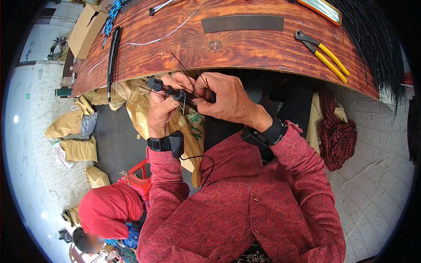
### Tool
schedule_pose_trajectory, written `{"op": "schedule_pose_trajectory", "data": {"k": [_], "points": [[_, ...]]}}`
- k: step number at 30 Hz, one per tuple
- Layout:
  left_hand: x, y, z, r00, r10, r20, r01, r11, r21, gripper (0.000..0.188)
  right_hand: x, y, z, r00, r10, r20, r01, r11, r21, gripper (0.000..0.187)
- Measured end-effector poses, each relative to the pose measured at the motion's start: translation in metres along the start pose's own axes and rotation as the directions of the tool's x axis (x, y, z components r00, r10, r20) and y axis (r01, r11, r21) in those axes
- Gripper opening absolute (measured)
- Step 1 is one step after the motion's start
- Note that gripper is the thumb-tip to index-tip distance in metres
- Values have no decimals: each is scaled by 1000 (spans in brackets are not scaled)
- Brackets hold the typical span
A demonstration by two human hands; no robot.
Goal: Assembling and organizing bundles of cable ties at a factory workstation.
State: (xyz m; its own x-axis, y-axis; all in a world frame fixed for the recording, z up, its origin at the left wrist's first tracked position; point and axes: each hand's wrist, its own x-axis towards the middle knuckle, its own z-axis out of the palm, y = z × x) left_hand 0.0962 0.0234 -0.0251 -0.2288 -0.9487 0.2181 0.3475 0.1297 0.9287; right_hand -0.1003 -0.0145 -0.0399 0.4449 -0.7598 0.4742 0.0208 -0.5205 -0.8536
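Just off the near edge of the wooden table, my left hand (pixel 161 113) is closed around a black rod-like piece (pixel 158 85) with a ribbed, rounded end. Several thin dark strands stick out from it in different directions, and a short pale strand hangs below. Close beside it on the right, my right hand (pixel 230 97) has its thumb and fingers pinched on the thin black strands (pixel 202 83) that come from the piece. Between the two hands, fingers partly hide where the strands meet the rod.
On the wooden table (pixel 245 48) lie yellow-handled cutting pliers (pixel 326 59), a dark flat strip (pixel 243 23), a bundle of black rods (pixel 114 61) and long black strands (pixel 372 39). A cardboard box (pixel 87 33) stands at left. Another person in red (pixel 109 208) sits at lower left.
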Motion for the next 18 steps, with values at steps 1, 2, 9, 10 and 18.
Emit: {"op": "schedule_pose_trajectory", "data": {"k": [1, 2, 9, 10, 18], "points": [[0, 0, -1, 1000, 9, -2, -9, 1000, 10, 34, 2, -1, 0, 1000, -13, 0, 13, 1000, -1, 19], [-1, 0, -1, 1000, 18, -5, -18, 1000, 21, 34, 3, -2, 0, 1000, -25, 0, 25, 1000, -2, 20], [-2, -1, 1, 999, 27, -30, -27, 1000, 6, 35, 6, 3, 3, 995, -102, -6, 101, 990, -99, 21], [-3, -1, 1, 999, 28, -38, -28, 1000, 5, 35, 6, 3, 3, 994, -113, -9, 112, 990, -82, 22], [-1, 0, 11, 993, 97, -61, -96, 995, 12, 35, 9, 4, 1, 993, -110, 33, 111, 993, -31, 21]]}}
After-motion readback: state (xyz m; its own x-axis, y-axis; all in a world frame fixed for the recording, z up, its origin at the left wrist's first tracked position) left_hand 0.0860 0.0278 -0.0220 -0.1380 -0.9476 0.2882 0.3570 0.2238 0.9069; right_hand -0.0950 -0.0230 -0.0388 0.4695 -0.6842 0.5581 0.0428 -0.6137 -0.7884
